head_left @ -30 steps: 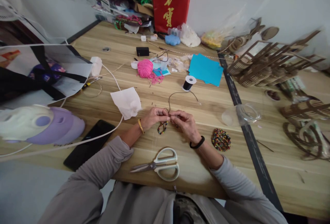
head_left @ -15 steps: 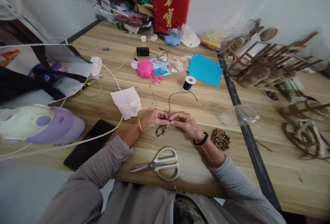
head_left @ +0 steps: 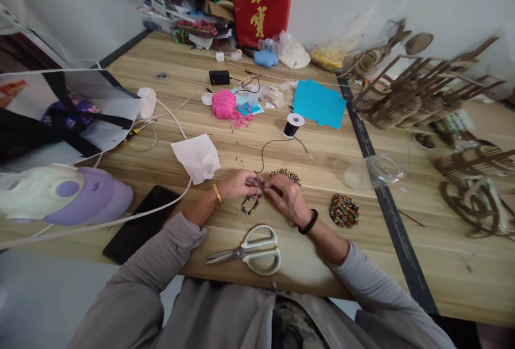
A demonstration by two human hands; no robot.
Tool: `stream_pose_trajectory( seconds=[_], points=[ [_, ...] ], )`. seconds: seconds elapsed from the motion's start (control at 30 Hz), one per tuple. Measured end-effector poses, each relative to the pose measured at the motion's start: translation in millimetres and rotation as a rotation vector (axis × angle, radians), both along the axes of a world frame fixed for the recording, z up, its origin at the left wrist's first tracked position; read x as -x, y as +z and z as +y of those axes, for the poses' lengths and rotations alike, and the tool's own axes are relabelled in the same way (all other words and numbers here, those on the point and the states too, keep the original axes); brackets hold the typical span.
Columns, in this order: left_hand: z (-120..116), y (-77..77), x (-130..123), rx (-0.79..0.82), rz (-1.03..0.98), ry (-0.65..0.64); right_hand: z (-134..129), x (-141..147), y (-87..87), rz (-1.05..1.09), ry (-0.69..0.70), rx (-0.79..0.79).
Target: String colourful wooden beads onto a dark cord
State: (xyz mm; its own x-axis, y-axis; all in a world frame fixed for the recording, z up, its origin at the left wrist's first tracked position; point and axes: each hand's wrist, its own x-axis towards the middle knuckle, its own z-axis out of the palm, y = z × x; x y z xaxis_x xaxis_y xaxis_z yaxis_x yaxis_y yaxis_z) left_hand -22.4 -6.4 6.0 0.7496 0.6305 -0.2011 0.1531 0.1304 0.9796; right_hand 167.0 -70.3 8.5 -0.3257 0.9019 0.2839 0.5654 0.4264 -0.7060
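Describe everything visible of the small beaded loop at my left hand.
The beaded loop is a narrow ring of small, roundish, mixed-colour beads, dark ones among yellow and red. Its upper end is partly hidden by the left hand, apparently touching it; the scissors lie nearer you. I cannot tell whether it hangs or rests on the table, nor the bead material.

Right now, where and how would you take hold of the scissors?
Probably by the pale handle loops, from above and the wearer's right. The scissors lie flat, blades pointing left and loops at the right end, open enough to hook and clear of the points. The right hand is just beyond, at the dark cord.
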Motion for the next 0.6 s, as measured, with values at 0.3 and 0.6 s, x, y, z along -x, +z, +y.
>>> stream_pose_trajectory(
  seconds=[0.3,0.6],
  points=[
    [0.7,12.1,5.1,-0.362,0.277,0.051,0.6,-3.2,-9.2,-0.339,-0.029,-0.18],
    [-1.6,12.2,1.9,-0.521,0.41,0.014,7.5,-4.8,-9.4,-0.41,-0.017,-0.192]
  ],
)
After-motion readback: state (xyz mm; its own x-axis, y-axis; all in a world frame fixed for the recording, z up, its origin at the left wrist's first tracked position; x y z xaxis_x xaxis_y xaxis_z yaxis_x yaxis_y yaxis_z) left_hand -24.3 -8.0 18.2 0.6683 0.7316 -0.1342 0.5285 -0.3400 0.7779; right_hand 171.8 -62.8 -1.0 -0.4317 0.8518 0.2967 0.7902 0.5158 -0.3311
